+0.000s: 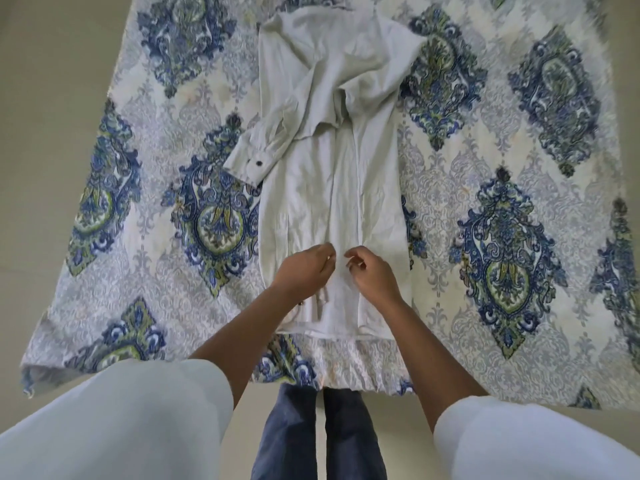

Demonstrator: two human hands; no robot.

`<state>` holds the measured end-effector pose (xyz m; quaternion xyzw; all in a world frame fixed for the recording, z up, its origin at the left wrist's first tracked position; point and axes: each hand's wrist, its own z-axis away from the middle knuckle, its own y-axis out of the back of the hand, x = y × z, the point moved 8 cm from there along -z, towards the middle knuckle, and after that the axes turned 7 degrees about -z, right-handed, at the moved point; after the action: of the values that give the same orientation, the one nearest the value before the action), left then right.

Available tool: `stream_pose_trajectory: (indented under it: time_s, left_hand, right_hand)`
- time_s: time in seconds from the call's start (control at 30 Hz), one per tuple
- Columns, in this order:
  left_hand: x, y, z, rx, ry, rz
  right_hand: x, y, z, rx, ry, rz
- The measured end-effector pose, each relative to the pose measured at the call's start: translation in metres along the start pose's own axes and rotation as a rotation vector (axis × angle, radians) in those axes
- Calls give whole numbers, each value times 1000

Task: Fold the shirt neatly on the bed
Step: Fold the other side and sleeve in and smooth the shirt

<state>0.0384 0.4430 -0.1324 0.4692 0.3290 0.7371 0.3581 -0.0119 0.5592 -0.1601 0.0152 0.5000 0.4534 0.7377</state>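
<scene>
The pale shirt [332,188] lay lengthwise down the middle of the frame on the patterned bedspread [485,140]. Its collar end was at the top centre and its hem [332,332] was near the lower centre, just above the bed's near edge. Its sides were turned in, so it formed a narrow strip. One shirt sleeve [277,133] angled out to the left of centre, ending in a cuff [247,161] with a dark button [259,163].

Both hands were over the lower part of the shirt, close together on either side of its centre line but not touching each other. The left hand [304,268] had its fingers [327,251] curled inward, with the tips down at the cloth. The right hand [372,273] was also curled, its thumb and fingers [356,254] drawn near one another above the fabric. Neither hand was spread flat. I could not tell whether either one pinched a fold of the shirt or only touched it.

White cuffs of the person's own top [138,410] filled the bottom corners, and blue trouser legs [318,434] stood at the bottom centre against the bed's edge.
</scene>
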Motion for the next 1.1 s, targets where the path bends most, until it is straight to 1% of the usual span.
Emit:
stream_pose_trajectory:
  time_s: [0.1, 0.2, 0.37, 0.43, 0.5, 0.53, 0.6, 0.67, 0.7, 0.77, 0.87, 0.97, 1.03, 1.1]
  left_hand:
    - [-1, 22, -33, -20, 18, 13]
    - [-4, 38, -61, -25, 41, 74]
    - [-19, 60, -104, -18, 163, 197]
    - [-24, 65, -123, -14, 201, 240]
    - [-28, 68, -141, -15, 225, 255]
    - [-30, 68, -151, -21, 245, 273]
    - [-33, 68, -170, -21, 291, 319]
    - [-33, 76, -187, 31, 298, 262]
    - [-32, 84, -196, 80, 286, 201]
    - [-27, 100, -210, 163, 263, 103]
    - [-20, 118, -235, 219, 220, -6]
    - [-21, 138, -266, 304, 207, -64]
    - [-26, 148, -289, 311, 218, -118]
    - [-34, 155, -314, 274, 236, -191]
  right_hand:
    - [-17, 15, -23, 42, -61, -110]
    - [-30, 27, -45, 93, -107, -200]
    - [-42, 45, -87, 139, -154, -263]
    - [-41, 54, -107, 165, -182, -235]
    - [-42, 62, -126, 182, -194, -145]
    - [-44, 64, -136, 167, -182, -83]
    - [-50, 55, -157, 42, -117, 31]
    - [-57, 37, -169, -130, -79, 73]
    - [-58, 34, -174, -168, -72, 60]
    - [-60, 44, -182, -120, -80, -28]
    - [-64, 70, -202, 46, -83, -238]
    - [-75, 92, -232, 116, -127, -361]
    - [-87, 106, -252, 153, -103, -383]
    - [-98, 117, -270, 157, -73, -419]
